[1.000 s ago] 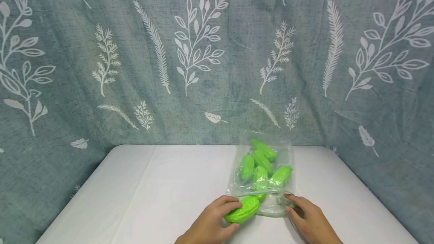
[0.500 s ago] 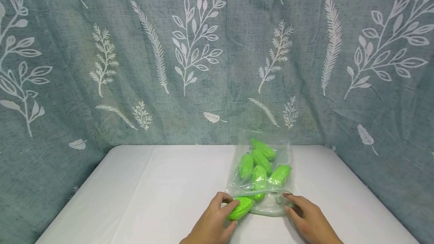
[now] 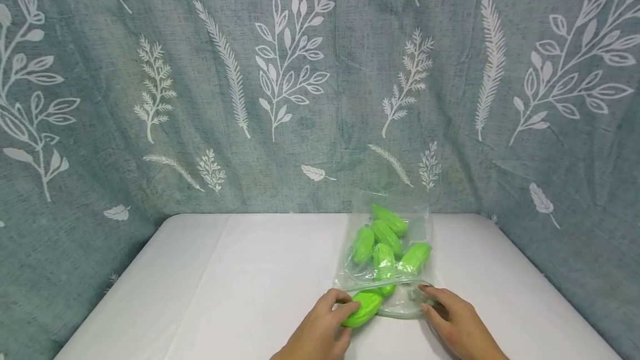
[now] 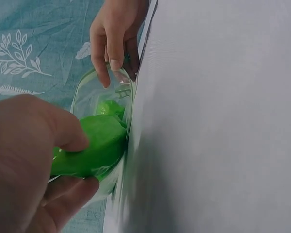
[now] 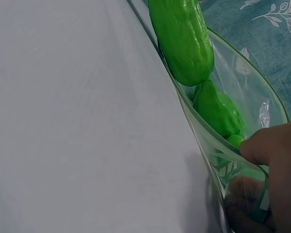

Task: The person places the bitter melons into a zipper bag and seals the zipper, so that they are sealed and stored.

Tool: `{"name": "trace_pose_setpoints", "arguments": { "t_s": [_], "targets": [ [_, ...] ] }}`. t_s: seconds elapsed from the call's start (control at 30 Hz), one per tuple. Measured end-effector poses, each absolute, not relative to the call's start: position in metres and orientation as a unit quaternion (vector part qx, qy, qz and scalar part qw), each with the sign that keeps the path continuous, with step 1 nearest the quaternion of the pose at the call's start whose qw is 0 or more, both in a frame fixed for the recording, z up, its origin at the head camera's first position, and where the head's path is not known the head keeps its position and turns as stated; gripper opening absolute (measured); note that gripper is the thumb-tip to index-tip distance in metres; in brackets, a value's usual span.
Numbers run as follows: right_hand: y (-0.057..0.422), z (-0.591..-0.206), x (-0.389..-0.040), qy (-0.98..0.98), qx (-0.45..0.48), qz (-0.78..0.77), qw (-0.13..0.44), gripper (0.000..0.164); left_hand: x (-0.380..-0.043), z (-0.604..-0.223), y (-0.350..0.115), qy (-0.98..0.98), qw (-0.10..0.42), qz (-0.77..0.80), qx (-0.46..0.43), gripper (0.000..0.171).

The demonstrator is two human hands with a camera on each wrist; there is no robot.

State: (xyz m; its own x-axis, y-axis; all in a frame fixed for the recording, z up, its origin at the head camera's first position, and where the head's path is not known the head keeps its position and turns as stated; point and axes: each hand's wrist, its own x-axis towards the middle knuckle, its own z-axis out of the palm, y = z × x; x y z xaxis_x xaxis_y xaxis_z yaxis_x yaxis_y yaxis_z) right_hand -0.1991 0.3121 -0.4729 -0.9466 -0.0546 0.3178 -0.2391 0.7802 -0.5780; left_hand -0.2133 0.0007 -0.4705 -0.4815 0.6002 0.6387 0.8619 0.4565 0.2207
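My left hand [image 3: 320,324] holds a bright green, glossy ridged vegetable [image 3: 366,309], like a bitter gourd, between thumb and fingers. Its front end lies at the mouth of a clear zip bag [image 3: 406,305] lying flat on the table. In the left wrist view the vegetable [image 4: 99,141] reaches into the bag's opening. The right hand [image 3: 452,315] pinches the right side of the bag's rim, and the mouth gapes in the right wrist view. Several similar green vegetables [image 3: 384,260] lie inside the bag, one close behind the opening.
A white cloth-covered table [image 3: 265,271] carries the bag right of its middle. Behind and at both sides hangs a blue-green curtain [image 3: 350,99] with white leaf prints, and the bag's far end lies against it.
The left hand drew the vegetable slightly left, then moved it back right against the bag's mouth. The right hand has kept its hold on the rim.
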Motion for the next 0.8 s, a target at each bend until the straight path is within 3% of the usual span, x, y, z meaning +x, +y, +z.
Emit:
{"name": "trace_pose_setpoints", "arguments": {
  "t_s": [0.23, 0.5, 0.8],
  "targets": [
    [0.312, -0.472, -0.198, -0.937, 0.080, 0.305, 0.148, 0.036, -0.210, -0.468, 0.007, -0.807, 0.287, -0.242, -0.456, 0.034],
    [0.311, -0.471, -0.198, -0.937, 0.072, 0.313, 0.136, 0.037, -0.207, -0.471, 0.014, -0.830, 0.231, -0.237, -0.449, 0.041],
    [0.312, -0.470, -0.198, -0.942, 0.073, 0.296, 0.143, 0.037, -0.208, -0.469, 0.021, -0.838, 0.239, -0.241, -0.428, 0.035]
  ]
}}
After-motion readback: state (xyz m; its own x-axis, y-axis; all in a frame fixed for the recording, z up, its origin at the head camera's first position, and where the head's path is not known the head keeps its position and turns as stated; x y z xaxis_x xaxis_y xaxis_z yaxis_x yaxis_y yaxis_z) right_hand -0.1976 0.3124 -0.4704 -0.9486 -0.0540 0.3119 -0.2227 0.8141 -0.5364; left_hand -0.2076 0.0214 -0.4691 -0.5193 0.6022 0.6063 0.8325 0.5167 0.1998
